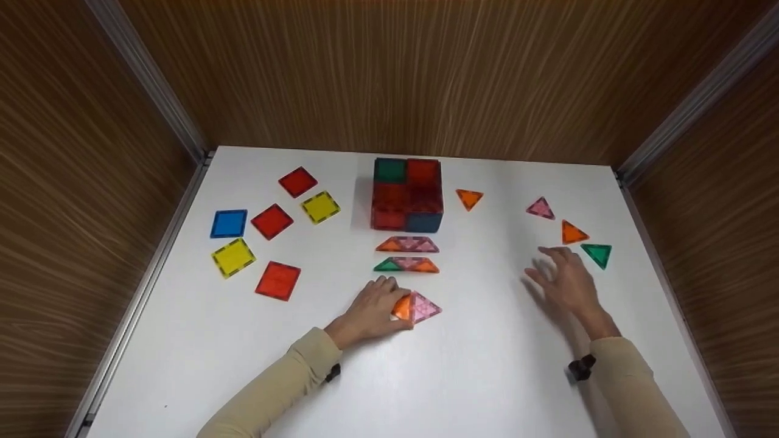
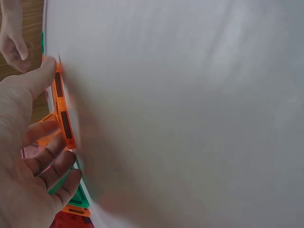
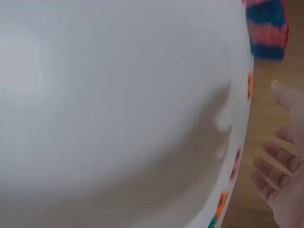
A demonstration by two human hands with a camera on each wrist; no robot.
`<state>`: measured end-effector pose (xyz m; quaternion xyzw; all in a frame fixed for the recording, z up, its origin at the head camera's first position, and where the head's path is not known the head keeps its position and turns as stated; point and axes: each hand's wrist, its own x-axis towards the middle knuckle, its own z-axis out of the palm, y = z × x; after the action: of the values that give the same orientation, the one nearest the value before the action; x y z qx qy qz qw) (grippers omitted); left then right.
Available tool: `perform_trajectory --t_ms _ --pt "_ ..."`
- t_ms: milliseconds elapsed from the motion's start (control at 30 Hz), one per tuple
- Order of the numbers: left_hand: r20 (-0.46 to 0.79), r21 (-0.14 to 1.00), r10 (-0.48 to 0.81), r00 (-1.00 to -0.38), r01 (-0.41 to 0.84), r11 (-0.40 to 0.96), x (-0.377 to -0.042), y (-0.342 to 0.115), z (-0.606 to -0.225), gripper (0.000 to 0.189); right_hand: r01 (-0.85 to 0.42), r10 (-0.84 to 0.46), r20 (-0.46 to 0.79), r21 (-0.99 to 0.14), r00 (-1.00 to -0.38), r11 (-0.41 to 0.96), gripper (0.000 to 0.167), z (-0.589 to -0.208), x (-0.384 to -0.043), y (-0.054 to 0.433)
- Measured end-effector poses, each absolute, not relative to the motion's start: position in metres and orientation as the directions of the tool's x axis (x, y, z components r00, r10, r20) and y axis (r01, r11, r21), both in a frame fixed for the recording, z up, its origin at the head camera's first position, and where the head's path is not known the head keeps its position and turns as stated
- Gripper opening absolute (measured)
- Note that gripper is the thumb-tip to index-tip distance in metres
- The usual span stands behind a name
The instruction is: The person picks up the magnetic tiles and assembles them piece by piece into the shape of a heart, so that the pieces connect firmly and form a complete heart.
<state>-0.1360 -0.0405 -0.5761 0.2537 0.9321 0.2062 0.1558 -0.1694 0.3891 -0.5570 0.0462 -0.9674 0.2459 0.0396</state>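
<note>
My left hand (image 1: pixel 372 309) pinches an orange triangle magnetic tile (image 1: pixel 402 308) between thumb and fingers, low over the white table. A pink triangle tile (image 1: pixel 425 308) sits edge to edge with it on the right. In the left wrist view the orange tile (image 2: pixel 64 111) shows between the thumb and the other fingers. My right hand (image 1: pixel 569 283) hovers with spread fingers and holds nothing. Nearest to it are an orange triangle tile (image 1: pixel 572 232) and a green triangle tile (image 1: pixel 597 255), with a pink triangle tile (image 1: pixel 540 208) farther back. The right wrist view (image 3: pixel 285 161) shows loose fingers.
Two strips of joined triangles, one orange and pink (image 1: pixel 408 244), one green, pink and orange (image 1: pixel 406 264), lie before a box of square tiles (image 1: pixel 406 196). An orange triangle (image 1: pixel 469 198) lies beside the box. Several loose squares, including a blue one (image 1: pixel 229 224), lie left.
</note>
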Motion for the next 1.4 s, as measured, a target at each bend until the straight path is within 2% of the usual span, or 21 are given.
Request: perform_trajectory --t_ms 233,433,600,867,1067,1233,1400 --pt "-0.162 0.468 0.547 -0.821 0.425 0.775 -0.137 -0.039 -0.578 0.069 -0.014 0.027 0.094 -0.404 -0.995 0.915 0.066 -0.560 -0.183 0.457" --pt "-0.163 0.468 0.542 -0.824 0.419 0.778 -0.135 -0.039 -0.577 0.069 0.116 0.118 -0.019 -0.383 -0.993 0.916 0.075 -0.570 -0.191 0.495" --pt "-0.159 0.467 0.535 -0.830 0.414 0.781 -0.133 -0.041 -0.578 0.068 0.170 0.145 -0.096 -0.369 -0.985 0.914 0.078 -0.572 -0.193 0.509" --pt "-0.163 0.475 0.537 -0.827 0.411 0.778 -0.134 -0.044 -0.578 0.069 0.154 0.125 -0.099 -0.372 -0.987 0.915 0.067 -0.571 -0.193 0.511" --pt "-0.142 0.484 0.535 -0.833 0.413 0.771 -0.136 -0.047 -0.578 0.068 0.148 0.121 -0.093 -0.400 -0.988 0.904 0.065 -0.570 -0.184 0.512" --pt "-0.097 0.486 0.536 -0.839 0.430 0.761 -0.136 -0.050 -0.579 0.067 0.104 0.088 -0.060 -0.388 -0.994 0.916 0.065 -0.570 -0.172 0.506" --pt "-0.110 0.487 0.522 -0.846 0.412 0.770 -0.136 -0.053 -0.579 0.067 0.012 0.006 -0.017 -0.386 -1.000 0.923 0.059 -0.570 -0.161 0.477"
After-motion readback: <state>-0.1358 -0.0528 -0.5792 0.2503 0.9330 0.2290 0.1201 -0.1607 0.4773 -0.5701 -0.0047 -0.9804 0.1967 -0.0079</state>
